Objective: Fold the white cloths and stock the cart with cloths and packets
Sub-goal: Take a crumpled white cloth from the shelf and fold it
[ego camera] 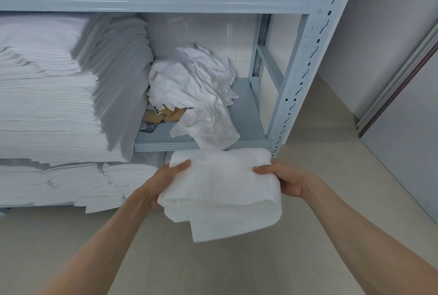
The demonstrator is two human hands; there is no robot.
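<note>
- Below the middle shelf (201, 145) of a grey-blue metal rack (305, 62), a folded white cloth (220, 190) is held in the air, long axis running left to right.
- Left hand (163, 183) grips its left edge, right hand (282, 179) its right edge — thumbs on top, fingers curled under.
- Cloth is thick, fluffy, roughly rectangular; one corner hangs down.
- Behind it on the shelf: crumpled white cloths (196, 86) over brown packets (166, 115) — beside flat folded stacks (54, 109).

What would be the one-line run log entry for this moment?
left hand: grips folded cloth | right hand: grips same cloth | shelf: crumpled cloths, packets
</note>
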